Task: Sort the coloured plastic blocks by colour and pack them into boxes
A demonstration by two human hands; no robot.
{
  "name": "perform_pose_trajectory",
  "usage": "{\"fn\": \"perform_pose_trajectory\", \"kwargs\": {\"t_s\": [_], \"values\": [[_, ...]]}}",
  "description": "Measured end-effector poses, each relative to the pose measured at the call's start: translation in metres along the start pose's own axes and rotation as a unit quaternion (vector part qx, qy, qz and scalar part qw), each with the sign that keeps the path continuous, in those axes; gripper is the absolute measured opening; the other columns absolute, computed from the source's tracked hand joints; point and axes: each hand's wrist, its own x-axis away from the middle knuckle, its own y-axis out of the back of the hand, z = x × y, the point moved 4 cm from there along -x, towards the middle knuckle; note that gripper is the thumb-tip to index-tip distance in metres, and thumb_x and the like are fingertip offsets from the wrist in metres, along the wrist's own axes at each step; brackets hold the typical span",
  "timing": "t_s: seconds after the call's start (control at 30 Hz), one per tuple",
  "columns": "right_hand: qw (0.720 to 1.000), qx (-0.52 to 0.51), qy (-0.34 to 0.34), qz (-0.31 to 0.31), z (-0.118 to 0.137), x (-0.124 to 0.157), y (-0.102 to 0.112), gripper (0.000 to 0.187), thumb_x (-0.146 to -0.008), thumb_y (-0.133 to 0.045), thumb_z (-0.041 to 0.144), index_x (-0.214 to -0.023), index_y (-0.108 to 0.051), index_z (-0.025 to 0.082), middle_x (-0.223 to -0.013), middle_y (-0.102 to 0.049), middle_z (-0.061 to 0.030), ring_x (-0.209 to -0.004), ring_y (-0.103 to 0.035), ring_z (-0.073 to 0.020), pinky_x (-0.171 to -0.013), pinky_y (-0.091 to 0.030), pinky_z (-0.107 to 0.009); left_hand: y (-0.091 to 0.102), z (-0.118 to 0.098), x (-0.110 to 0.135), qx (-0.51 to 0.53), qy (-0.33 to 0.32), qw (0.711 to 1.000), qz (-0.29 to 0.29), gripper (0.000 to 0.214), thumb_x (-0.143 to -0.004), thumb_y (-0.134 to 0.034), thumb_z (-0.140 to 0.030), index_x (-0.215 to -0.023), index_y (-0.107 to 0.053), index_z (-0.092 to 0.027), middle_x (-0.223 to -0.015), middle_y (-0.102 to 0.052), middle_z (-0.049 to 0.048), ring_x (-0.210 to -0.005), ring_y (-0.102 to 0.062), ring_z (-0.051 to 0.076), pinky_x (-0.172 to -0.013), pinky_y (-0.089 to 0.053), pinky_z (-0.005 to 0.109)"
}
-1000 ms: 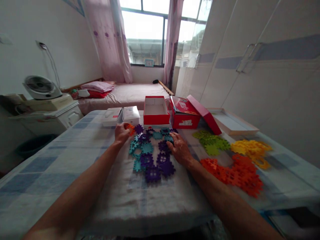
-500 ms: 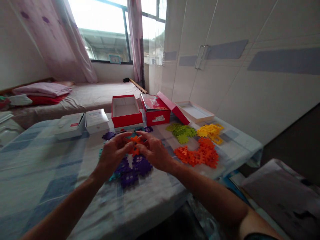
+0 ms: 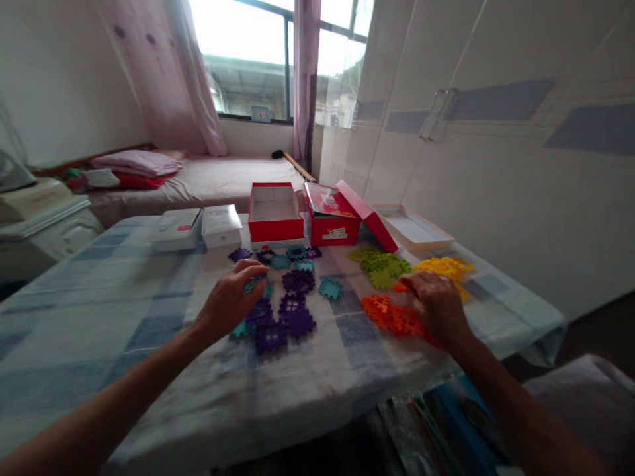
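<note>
Orange is where your right hand (image 3: 436, 305) has gone: half a second ago both hands met over the middle of the worktop (image 3: 149, 297) around a single orange piece, and now the right one lies palm down on the orange pile (image 3: 391, 316) at the right, fingers (image 3: 414, 281) spread loosely over the tiles, while that piece no longer shows between your hands. A sliver of orange peeks out at the fingertips, but you cannot tell from this view whether it is pinched or only lying beside them. It looks as if the stray orange piece has joined its own colour.

Your left hand (image 3: 229, 304) has dropped back onto the purple and teal cluster (image 3: 285, 304) in the centre, fingers (image 3: 255, 268) curled lightly over a teal tile (image 3: 258, 287); whether they clamp it or merely rest on it is unclear.

The pieces are flat, square interlocking tiles with notched edges and open cut-outs, lying mostly flat and overlapping in heaps by colour. Beyond the orange heap sit a green pile (image 3: 380, 261) and, further right, a yellow pile (image 3: 444, 268). One teal tile lies apart, between the centre cluster and the orange heap. At the far edge stand an open red box (image 3: 275, 228), its lid (image 3: 367, 211) propped beside a second red box, and two white boxes (image 3: 198, 226) to the left.
</note>
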Motion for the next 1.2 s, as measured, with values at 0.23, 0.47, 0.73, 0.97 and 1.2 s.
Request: {"fn": "perform_pose_trajectory", "kwargs": {"t_s": [0.23,0.47,0.73,0.97,1.2], "values": [[0.984,-0.114,0.081,0.108,-0.012,0.009,-0.029,0.035,-0.081,-0.042,0.021,-0.104,-0.068,0.021,-0.106,-0.067,-0.0081,-0.098,-0.061,-0.022,-0.089,-0.045,-0.038,0.01,0.055,-0.003,-0.114,0.04,0.992,-0.04,0.026,-0.082,-0.049,-0.03,-0.097,-0.066,-0.018,-0.107,-0.061,0.0095,-0.102,-0.06,0.022,-0.094,-0.047,0.037],[0.989,-0.082,0.064,0.105,-0.03,0.005,-0.032,0.038,-0.08,-0.041,0.03,-0.1,-0.071,0.021,-0.106,-0.067,-0.0119,-0.096,-0.063,-0.0278,-0.085,-0.05,-0.046,-0.006,0.061,-0.011,-0.123,0.035,0.991,-0.036,0.023,-0.082,-0.05,-0.025,-0.097,-0.067,-0.019,-0.11,-0.061,0.0081,-0.104,-0.058,0.021,-0.096,-0.045,0.036],[0.986,-0.11,0.089,0.093,-0.042,0.008,-0.031,0.037,-0.078,-0.044,0.033,-0.108,-0.066,0.025,-0.115,-0.064,-0.0098,-0.105,-0.061,-0.0278,-0.089,-0.05,-0.046,-0.043,0.035,-0.057,-0.201,-0.05,0.976,0.075,0.03,-0.079,-0.052,-0.017,-0.107,-0.065,-0.015,-0.112,-0.063,0.0112,-0.11,-0.053,0.024,-0.099,-0.041,0.037],[0.974,-0.193,0.072,0.09,0.041,-0.022,-0.003,0.037,-0.085,-0.043,0.033,-0.115,-0.06,0.022,-0.12,-0.06,-0.0103,-0.109,-0.058,-0.0242,-0.094,-0.046,-0.041,-0.071,0.031,-0.078,-0.226,-0.028,0.965,0.13,0.032,-0.073,-0.06,-0.021,-0.104,-0.067,-0.016,-0.102,-0.064,0.013,-0.103,-0.057,0.028,-0.088,-0.047,0.038],[0.965,-0.173,0.069,0.185,0.119,-0.052,-0.047,0.039,-0.085,-0.048,0.026,-0.122,-0.056,0.017,-0.125,-0.057,-0.0129,-0.116,-0.051,-0.0244,-0.099,-0.04,-0.038,-0.04,0.034,-0.069,-0.122,0.021,0.992,0.02,0.043,-0.077,-0.057,-0.027,-0.119,-0.059,-0.017,-0.11,-0.058,0.0093,-0.1,-0.06,0.022,-0.092,-0.046,0.033]]}}
